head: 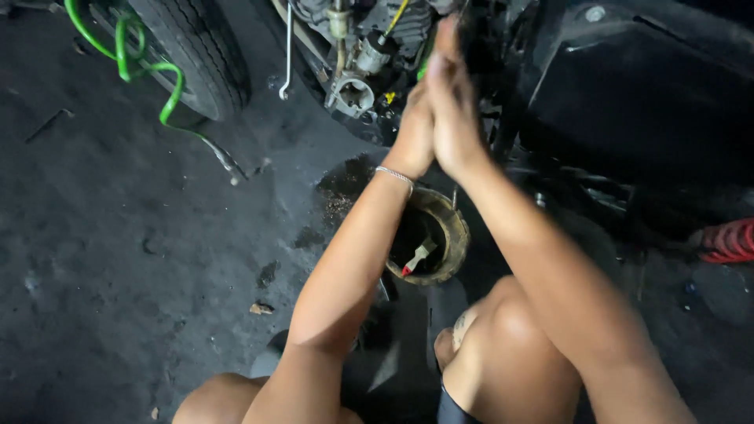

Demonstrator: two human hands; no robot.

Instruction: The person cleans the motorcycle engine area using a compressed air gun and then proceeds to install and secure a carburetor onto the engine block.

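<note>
My left hand (412, 132) and my right hand (454, 106) are raised with palms pressed flat together, fingers pointing up at the greasy engine parts (355, 88). A thin silver bracelet (394, 176) circles my left wrist. Motion blur hides whether anything lies between the palms. A bit of green shows just beyond the fingertips. Below my forearms a round, rusty tin (454, 229) sits on the floor, holding dark liquid and a small brush (419, 256) with a red handle tip.
A tyre (196, 55) stands at the upper left with a green hose (126, 56) looped across it. A bent metal rod (288, 55) hangs by the engine. Dark body panels (628, 94) fill the upper right, with a red coil spring (726, 240) at the right edge. My knees are at the bottom.
</note>
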